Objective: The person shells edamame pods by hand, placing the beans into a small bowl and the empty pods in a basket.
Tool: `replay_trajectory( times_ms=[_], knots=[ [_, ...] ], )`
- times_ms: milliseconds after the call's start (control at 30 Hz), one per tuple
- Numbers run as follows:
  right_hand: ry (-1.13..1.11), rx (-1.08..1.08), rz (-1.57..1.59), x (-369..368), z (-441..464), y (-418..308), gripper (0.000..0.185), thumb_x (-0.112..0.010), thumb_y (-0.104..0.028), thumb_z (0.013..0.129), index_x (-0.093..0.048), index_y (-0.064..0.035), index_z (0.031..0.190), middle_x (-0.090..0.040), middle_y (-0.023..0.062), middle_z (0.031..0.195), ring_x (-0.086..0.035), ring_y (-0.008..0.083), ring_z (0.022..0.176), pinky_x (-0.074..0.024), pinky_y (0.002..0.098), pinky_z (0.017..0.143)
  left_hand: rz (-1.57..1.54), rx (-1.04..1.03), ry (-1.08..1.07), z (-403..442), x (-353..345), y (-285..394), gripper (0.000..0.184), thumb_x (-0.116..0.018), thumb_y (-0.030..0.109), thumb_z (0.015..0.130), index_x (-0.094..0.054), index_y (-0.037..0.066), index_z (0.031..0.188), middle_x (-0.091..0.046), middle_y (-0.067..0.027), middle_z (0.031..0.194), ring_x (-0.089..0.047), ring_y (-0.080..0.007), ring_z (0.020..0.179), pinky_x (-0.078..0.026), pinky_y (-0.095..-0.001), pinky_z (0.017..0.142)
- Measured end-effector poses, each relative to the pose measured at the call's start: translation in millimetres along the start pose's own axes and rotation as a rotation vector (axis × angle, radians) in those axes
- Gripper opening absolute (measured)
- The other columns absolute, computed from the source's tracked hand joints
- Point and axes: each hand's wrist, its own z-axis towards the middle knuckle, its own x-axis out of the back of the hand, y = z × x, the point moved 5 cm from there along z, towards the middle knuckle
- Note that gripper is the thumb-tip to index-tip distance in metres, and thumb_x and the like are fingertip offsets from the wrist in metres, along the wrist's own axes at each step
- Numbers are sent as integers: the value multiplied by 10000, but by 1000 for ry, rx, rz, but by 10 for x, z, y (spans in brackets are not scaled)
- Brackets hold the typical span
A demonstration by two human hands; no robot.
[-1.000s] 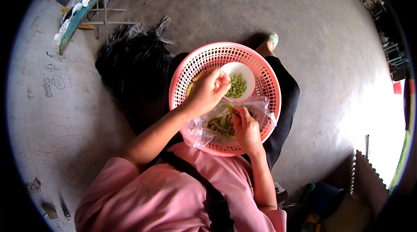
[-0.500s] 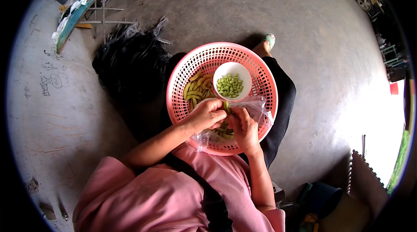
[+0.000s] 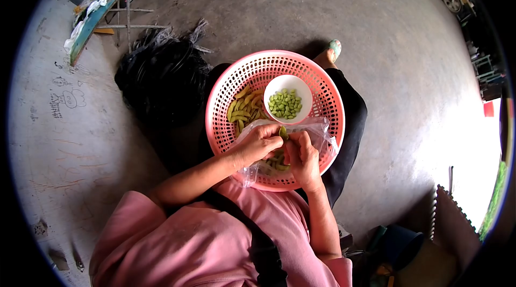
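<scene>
Both hands meet above a pink plastic basket (image 3: 224, 85) on my lap. A green bean pod (image 3: 283, 132) is pinched between my left hand (image 3: 259, 142) and my right hand (image 3: 302, 160), fingers closed around its ends. Under them a clear plastic bag (image 3: 318, 132) lies in the basket, with more green pods (image 3: 278, 161) partly hidden by my hands. Just beyond my fingers stands a white bowl (image 3: 273, 83) containing shelled green beans (image 3: 285, 103). Left of the bowl is a heap of yellow-green pods (image 3: 244, 107).
A black stringy bundle (image 3: 161, 77) lies on the concrete floor left of the basket. Farther left, a blue-green board on metal legs (image 3: 102, 10) leans with white cloths on it. A dark blue bucket (image 3: 400, 246) sits at the lower right.
The pod between my fingers has turned and now shows a broader green side. My hands stay in nearly the same place above the bag.
</scene>
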Motion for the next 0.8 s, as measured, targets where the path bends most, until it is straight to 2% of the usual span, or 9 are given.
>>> replay_trajectory(
  times_ms=[100,300,400,467,567,667,800],
  knots=[
    [-19,-12,107,27,3,16,95,-524,22,903,-496,-16,985,-554,83,674,-528,119,580,-463,278,560,-8,12,-2,6,-1,-36,113,-476,28,881,-572,68,927,-488,58,707,-407,-4,534,-322,-161,461],
    [24,47,115,32,18,100,88,-532,20,903,-492,-17,972,-529,44,700,-483,95,588,-423,239,550,19,12,-34,17,16,-90,142,-481,33,893,-568,65,1001,-496,53,735,-407,-5,541,-321,-163,462],
    [-4,0,204,46,22,105,58,-521,-10,929,-487,-24,974,-510,16,695,-467,86,567,-415,232,529,-5,7,-50,16,13,-93,147,-487,37,899,-563,68,1020,-497,56,731,-412,-6,546,-317,-163,462],
    [-42,-107,327,54,21,80,37,-505,-37,950,-479,-30,975,-494,10,683,-455,80,551,-417,238,512,-60,-4,-81,7,-4,-103,145,-491,38,901,-563,67,1024,-496,60,727,-417,-7,550,-315,-163,465],
    [-83,-150,458,38,24,130,38,-480,-72,975,-467,-37,976,-467,1,667,-432,70,529,-415,243,486,28,-15,-60,-6,-26,-66,119,-497,44,905,-559,66,1004,-490,63,714,-424,-13,550,-319,-167,470],
    [-112,-166,552,45,37,161,55,-470,-90,984,-459,-36,978,-432,-4,653,-397,67,510,-418,241,479,72,-90,-28,9,-49,-49,48,-512,46,875,-551,55,903,-478,56,640,-421,-13,505,-323,-188,442],
    [-139,-183,635,40,39,180,64,-458,-105,991,-459,-41,985,-413,-6,650,-382,68,502,-418,239,475,128,-123,-39,-6,-64,-15,31,-514,46,877,-539,46,894,-479,50,634,-427,-17,505,-330,-194,446]
  ],
)
